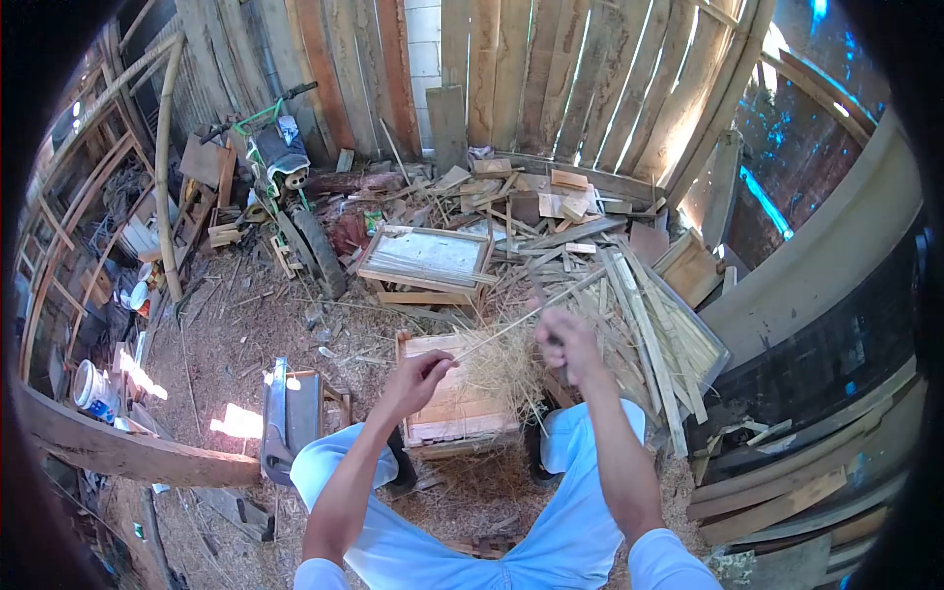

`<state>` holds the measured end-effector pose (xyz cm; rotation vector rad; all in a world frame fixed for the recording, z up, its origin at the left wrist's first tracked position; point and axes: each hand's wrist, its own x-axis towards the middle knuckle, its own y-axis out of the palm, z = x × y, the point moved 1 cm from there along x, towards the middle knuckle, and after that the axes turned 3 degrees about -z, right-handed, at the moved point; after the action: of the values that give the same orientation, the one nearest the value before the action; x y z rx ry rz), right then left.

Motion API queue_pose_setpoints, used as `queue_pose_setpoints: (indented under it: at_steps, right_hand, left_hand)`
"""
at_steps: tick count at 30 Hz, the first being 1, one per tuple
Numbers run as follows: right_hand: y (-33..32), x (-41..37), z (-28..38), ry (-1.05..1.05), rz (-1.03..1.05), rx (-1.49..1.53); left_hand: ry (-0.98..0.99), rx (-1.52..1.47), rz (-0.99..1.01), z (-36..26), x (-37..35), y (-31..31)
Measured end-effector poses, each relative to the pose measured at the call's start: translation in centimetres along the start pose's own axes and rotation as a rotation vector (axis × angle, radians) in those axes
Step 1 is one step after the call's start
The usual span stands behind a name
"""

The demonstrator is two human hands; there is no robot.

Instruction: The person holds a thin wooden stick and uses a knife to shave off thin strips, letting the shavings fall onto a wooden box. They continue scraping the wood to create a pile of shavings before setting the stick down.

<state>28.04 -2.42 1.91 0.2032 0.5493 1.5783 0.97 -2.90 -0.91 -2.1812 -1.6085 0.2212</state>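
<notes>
My left hand (pixel 421 382) is closed in a pinch on the near end of a thin, pale wooden strip (pixel 497 337). The strip slants up and away to the right, passing by my right hand (pixel 568 344). That hand is closed around what looks like a knife (pixel 539 289), its dark blade pointing upward and blurred. Below both hands, a heap of fine, curly shavings (pixel 506 369) lies over the right part of a low wooden box (pixel 447 430) between my knees.
Beyond the box stands a wooden frame with a pale top (pixel 423 248). Scrap wood (pixel 551 202) is piled at the back, and long slats (pixel 644 334) lie at right. A small bike (pixel 285 177), a dark seat-like object (pixel 293 418) and a white bucket (pixel 93 386) are leftward.
</notes>
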Motion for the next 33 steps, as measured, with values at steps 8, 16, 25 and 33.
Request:
queue_pose_setpoints:
  at_steps: [8,16,25,33]
  right_hand:
    - [3.0,0.3,-2.7,0.100,0.135,-0.128]
    - [-2.0,0.8,0.6,0.032,0.012,-0.002]
    - [4.7,-1.1,-4.5,0.188,0.244,-0.176]
    - [2.4,0.3,-3.3,0.176,0.144,-0.028]
  left_hand:
    - [0.008,-0.038,-0.012,-0.7,0.5,0.9]
    - [-0.071,0.013,0.053,0.6,-0.3,-1.6]
    - [-0.006,-0.062,0.022,-0.4,0.1,1.2]
    - [-0.075,-0.112,0.026,0.0,-0.7,2.1]
